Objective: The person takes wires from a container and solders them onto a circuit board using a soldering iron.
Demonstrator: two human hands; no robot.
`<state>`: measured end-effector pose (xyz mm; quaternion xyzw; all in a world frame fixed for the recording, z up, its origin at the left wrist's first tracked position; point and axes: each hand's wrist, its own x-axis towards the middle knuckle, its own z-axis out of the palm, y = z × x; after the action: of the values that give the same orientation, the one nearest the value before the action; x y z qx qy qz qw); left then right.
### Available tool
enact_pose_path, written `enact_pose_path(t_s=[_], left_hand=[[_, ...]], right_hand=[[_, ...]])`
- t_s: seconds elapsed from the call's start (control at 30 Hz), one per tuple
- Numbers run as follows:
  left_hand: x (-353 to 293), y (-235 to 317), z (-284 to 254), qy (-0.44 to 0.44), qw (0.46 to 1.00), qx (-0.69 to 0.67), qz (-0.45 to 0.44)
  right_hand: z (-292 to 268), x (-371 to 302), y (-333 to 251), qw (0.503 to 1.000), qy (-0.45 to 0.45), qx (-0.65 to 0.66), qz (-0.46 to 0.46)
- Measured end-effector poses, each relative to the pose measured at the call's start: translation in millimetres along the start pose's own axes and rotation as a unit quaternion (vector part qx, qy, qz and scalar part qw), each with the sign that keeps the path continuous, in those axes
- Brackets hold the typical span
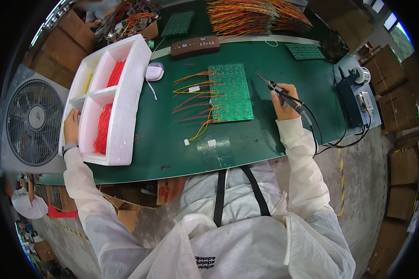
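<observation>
My right hand (287, 100) is closed around a soldering iron (284, 95), held above the green table with its tip pointing up and left. Left of that tip lies a green circuit board panel (232, 93). Red and yellow wires (186, 103) run out from the panel's left edge. My left hand (71, 126) reaches into the near left compartment of a white foam box (134, 100). The fingertips are partly hidden there, and I cannot make out whether they grip anything. Bundles of red wires (103, 128) fill the compartment beside that hand, and more lie in the far right one.
A soldering station (351, 102) with a solder spool (362, 74) stands at the right, joined to the iron by black cables. Behind the panel sit a brown case (195, 47) and a large wire pile (246, 17). A fan (36, 118) stands left of the foam box.
</observation>
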<state>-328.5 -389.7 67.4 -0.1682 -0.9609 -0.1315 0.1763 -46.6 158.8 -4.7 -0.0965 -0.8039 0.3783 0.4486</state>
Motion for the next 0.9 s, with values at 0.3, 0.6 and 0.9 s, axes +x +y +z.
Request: enact_pose_path(t_s=[0.3, 0.6, 0.9], left_hand=[[-2.3, 40.8, -36.2, 0.124, 0.986, -0.113, -0.012], [-91.3, 298.1, 22.3, -0.075, 0.903, -0.409, 0.110], [-75.3, 353.7, 96.1, -0.050, 0.873, -0.407, 0.264]], right_hand=[[-3.9, -2.4, -2.4, 1.000, -0.015, 0.007, 0.015], [-2.3, -2.4, -8.0, 1.000, -0.017, 0.001, 0.001], [0.1, -12.9, -7.9, 1.000, -0.008, 0.005, -0.015]])
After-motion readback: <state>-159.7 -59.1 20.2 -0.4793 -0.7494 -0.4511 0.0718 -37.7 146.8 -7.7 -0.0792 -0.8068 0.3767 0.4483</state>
